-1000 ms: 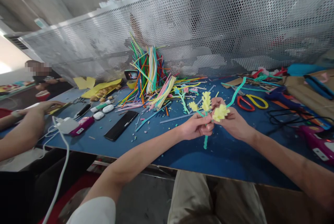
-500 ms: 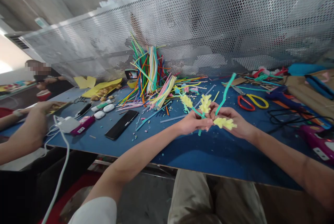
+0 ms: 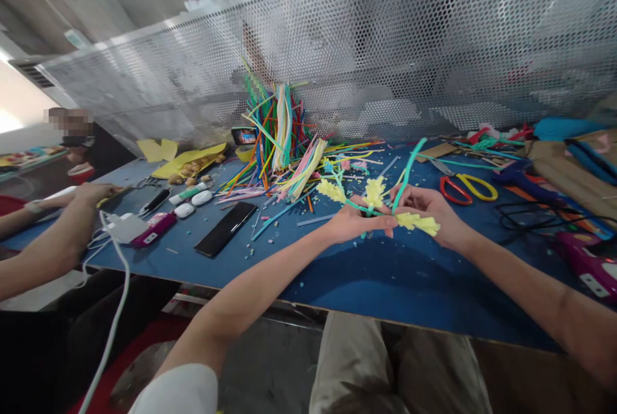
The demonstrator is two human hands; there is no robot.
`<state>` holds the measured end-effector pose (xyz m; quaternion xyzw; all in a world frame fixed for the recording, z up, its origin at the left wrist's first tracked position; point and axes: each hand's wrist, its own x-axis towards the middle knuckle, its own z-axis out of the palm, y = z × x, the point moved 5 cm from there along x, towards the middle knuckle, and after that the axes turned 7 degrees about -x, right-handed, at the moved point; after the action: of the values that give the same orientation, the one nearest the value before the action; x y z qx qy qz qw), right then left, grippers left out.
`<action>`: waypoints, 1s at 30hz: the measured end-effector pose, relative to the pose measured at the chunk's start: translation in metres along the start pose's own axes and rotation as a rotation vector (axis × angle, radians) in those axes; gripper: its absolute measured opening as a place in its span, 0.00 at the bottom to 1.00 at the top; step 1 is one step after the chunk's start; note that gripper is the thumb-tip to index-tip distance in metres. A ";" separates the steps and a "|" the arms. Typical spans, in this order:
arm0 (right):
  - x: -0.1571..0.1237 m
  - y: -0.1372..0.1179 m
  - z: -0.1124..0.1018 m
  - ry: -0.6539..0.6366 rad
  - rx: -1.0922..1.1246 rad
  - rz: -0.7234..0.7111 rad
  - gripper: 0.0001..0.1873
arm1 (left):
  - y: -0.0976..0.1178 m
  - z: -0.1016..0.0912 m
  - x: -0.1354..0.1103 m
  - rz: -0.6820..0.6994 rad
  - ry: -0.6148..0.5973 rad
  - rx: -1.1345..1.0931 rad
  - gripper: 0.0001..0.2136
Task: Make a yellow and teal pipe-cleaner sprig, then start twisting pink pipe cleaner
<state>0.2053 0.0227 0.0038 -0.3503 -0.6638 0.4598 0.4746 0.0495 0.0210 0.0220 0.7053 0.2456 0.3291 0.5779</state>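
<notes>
My left hand [image 3: 359, 224] is closed around the green stems of a pipe-cleaner flower piece, which carries yellow fuzzy clusters. One yellow cluster [image 3: 331, 191] sticks out to the left and another yellow cluster [image 3: 375, 191] stands upright above my fingers. My right hand [image 3: 428, 208] pinches a green pipe cleaner [image 3: 409, 173] that rises upward and leans right. A third yellow cluster [image 3: 417, 222] lies across the front of my right fingers. Both hands meet above the table, and the fingers partly hide where the stems join.
A bundle of coloured pipe cleaners [image 3: 282, 134] stands against the perforated metal panel [image 3: 434, 41]. Scissors [image 3: 463, 188] and a purple power strip [image 3: 590, 266] are on the right. A black phone [image 3: 225, 229] lies left of my hands. Another person's arm [image 3: 53, 240] reaches in at far left.
The flower piece has turned slightly in my hands. Its left yellow cluster has swung further left, and the upright green pipe cleaner has shifted a little left.
</notes>
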 end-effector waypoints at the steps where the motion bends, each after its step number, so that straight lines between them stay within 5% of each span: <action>1: 0.001 -0.003 -0.004 0.002 -0.065 -0.018 0.16 | 0.004 0.000 -0.001 0.028 -0.002 0.026 0.17; 4: 0.005 -0.014 -0.023 -0.002 -0.374 -0.048 0.16 | 0.013 -0.003 -0.003 0.079 0.001 0.166 0.16; 7: 0.008 -0.017 -0.064 0.211 -0.987 -0.057 0.16 | 0.015 -0.009 -0.004 0.116 0.031 0.339 0.14; 9: 0.010 -0.006 -0.094 0.285 -1.275 0.028 0.17 | 0.010 -0.011 -0.002 0.149 0.022 0.419 0.09; 12: 0.011 0.026 -0.135 0.206 -1.565 0.299 0.30 | -0.003 -0.017 0.003 0.179 0.035 0.484 0.07; 14: 0.009 0.047 -0.154 0.135 -1.590 0.502 0.34 | -0.012 -0.021 0.005 0.186 0.049 0.525 0.06; 16: 0.008 0.057 -0.161 0.088 -1.565 0.540 0.34 | -0.018 -0.024 0.006 0.205 0.062 0.574 0.09; 22: 0.010 0.062 -0.162 0.066 -1.549 0.523 0.26 | -0.020 -0.027 0.008 0.218 0.074 0.654 0.10; 30: 0.010 0.068 -0.178 0.241 -1.441 0.429 0.29 | -0.019 -0.025 0.006 0.177 0.039 0.618 0.12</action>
<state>0.3737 0.1043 -0.0348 -0.7427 -0.6608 -0.0464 0.0981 0.0356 0.0455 0.0072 0.8597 0.2825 0.3013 0.3006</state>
